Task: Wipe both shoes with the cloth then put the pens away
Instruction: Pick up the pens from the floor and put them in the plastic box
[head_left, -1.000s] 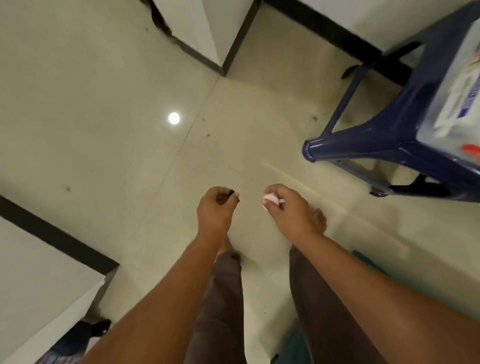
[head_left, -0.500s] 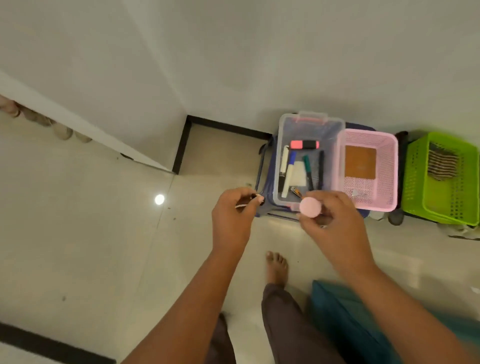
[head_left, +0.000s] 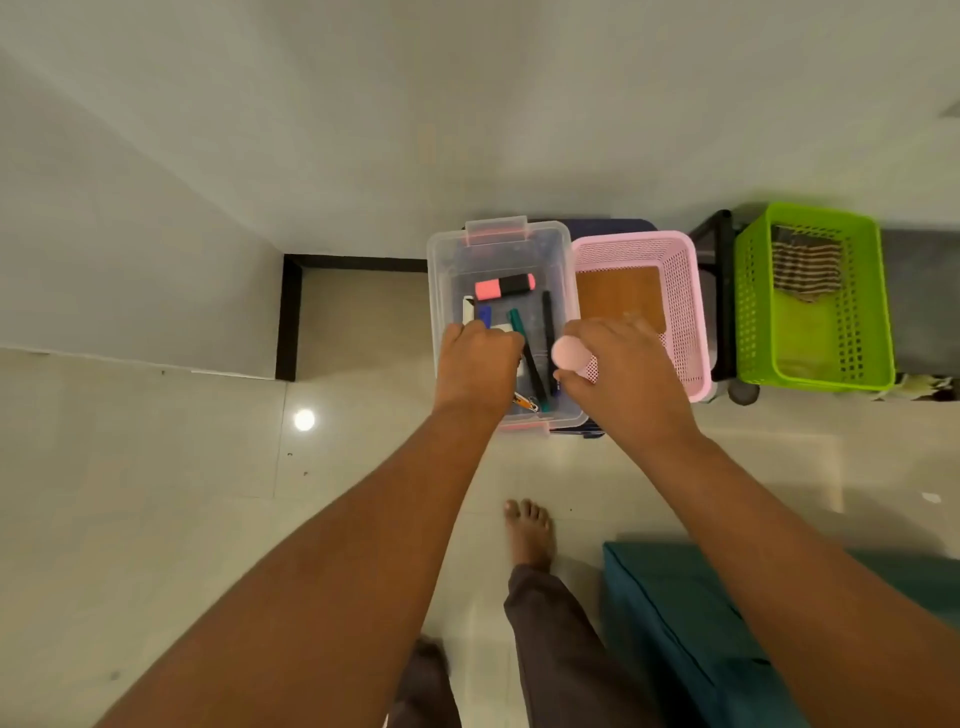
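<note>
Left hand (head_left: 478, 364) is curled low in the clear box (head_left: 439, 280), right over the pens (head_left: 519, 323), can't tell if it's got one; right hand (head_left: 623, 374) pinches a pink round thing (head_left: 570, 353) by the box's rim; loose grip and it probably rolls across the floor.

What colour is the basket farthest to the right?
The basket is bright green; the head view shows it.

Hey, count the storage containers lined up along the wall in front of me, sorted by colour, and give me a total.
Clear plastic box: 1
Pink basket: 1
Green basket: 1
Total: 3
</note>
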